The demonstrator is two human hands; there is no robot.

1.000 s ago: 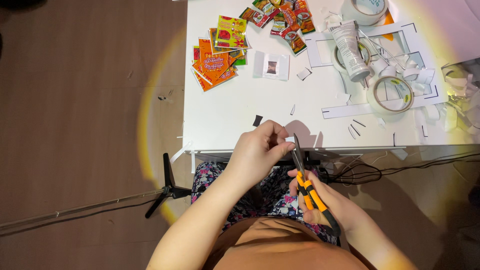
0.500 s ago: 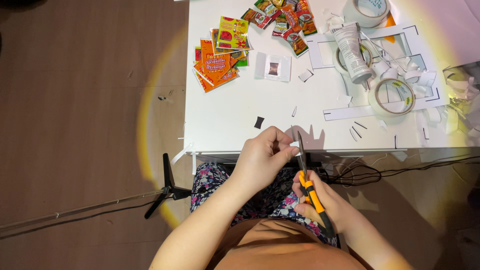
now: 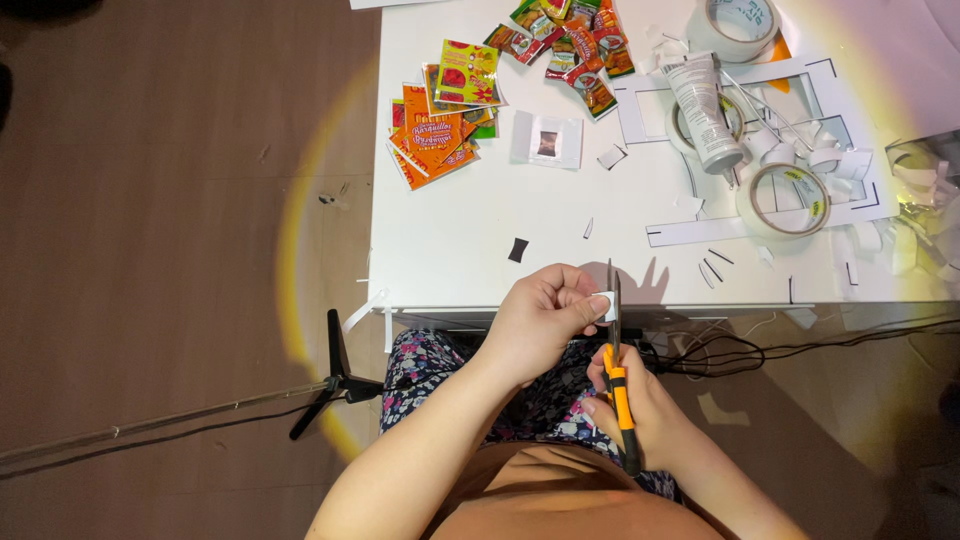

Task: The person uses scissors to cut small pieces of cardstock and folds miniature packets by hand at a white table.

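Observation:
My left hand (image 3: 543, 316) pinches a small white paper piece (image 3: 603, 306) at the near edge of the white table (image 3: 480, 250). My right hand (image 3: 632, 400) grips scissors (image 3: 617, 360) with orange and black handles. Their blades point up and away from me and sit against the right side of the paper piece. Both hands hover over my lap, just in front of the table edge.
On the table lie colourful packets (image 3: 440, 130), a small white card with a dark picture (image 3: 547, 140), a tiny black scrap (image 3: 518, 249), two tape rolls (image 3: 785, 198), a white tube (image 3: 703, 110) and cut white paper frames (image 3: 760, 225). Cables (image 3: 760, 350) and a black stand (image 3: 335, 380) are on the floor.
The scissors have turned more upright and closed in on the paper piece. My left hand has shifted slightly, still pinching the paper.

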